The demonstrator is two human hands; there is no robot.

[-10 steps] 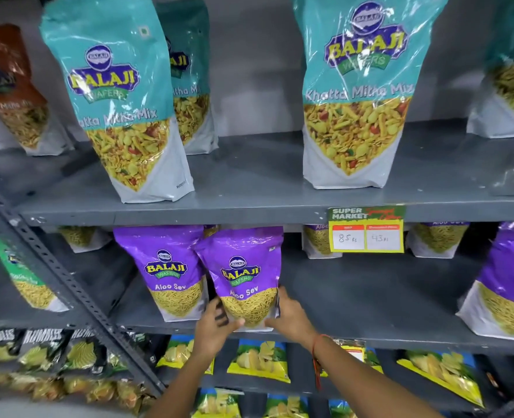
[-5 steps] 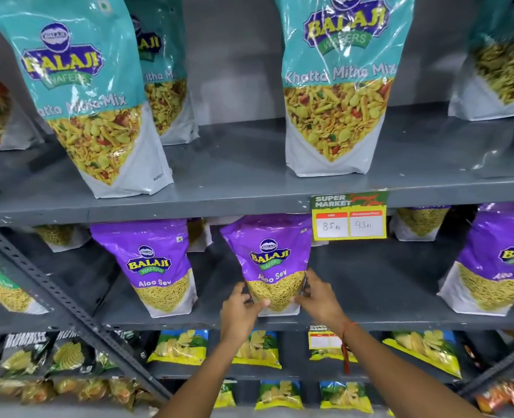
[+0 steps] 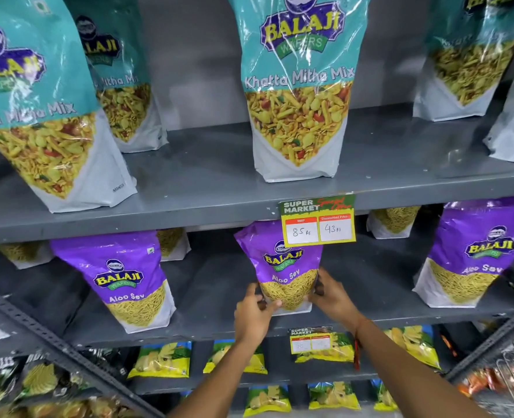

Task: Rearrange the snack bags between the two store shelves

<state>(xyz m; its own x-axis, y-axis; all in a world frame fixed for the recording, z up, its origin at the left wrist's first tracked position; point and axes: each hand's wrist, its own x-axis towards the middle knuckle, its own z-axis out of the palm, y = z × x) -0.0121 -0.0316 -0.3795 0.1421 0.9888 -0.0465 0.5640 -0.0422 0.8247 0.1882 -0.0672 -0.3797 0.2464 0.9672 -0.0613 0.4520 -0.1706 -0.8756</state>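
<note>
A purple Aloo Sev bag point(image 3: 283, 267) stands upright on the middle shelf point(image 3: 216, 315), under the price tag. My left hand point(image 3: 254, 312) grips its lower left corner and my right hand point(image 3: 331, 297) grips its lower right side. A second purple Aloo Sev bag point(image 3: 123, 279) stands to the left, apart from it, and a third point(image 3: 473, 254) stands at the right. On the upper shelf point(image 3: 213, 173) stand teal Khatta Mitha Mix bags: one in the centre point(image 3: 298, 86), one at the front left point(image 3: 35, 110), one behind it point(image 3: 120, 82).
A yellow price tag point(image 3: 317, 220) hangs from the upper shelf's edge. More bags stand at the back of the middle shelf. Yellow chip packets point(image 3: 162, 359) fill the lower shelves. A slotted metal upright point(image 3: 53, 345) runs diagonally at the left. A wire basket point(image 3: 512, 375) sits at the lower right.
Both hands have slid the held purple bag to the right along the middle shelf, away from the left purple bag, until it stands under the price tag.
</note>
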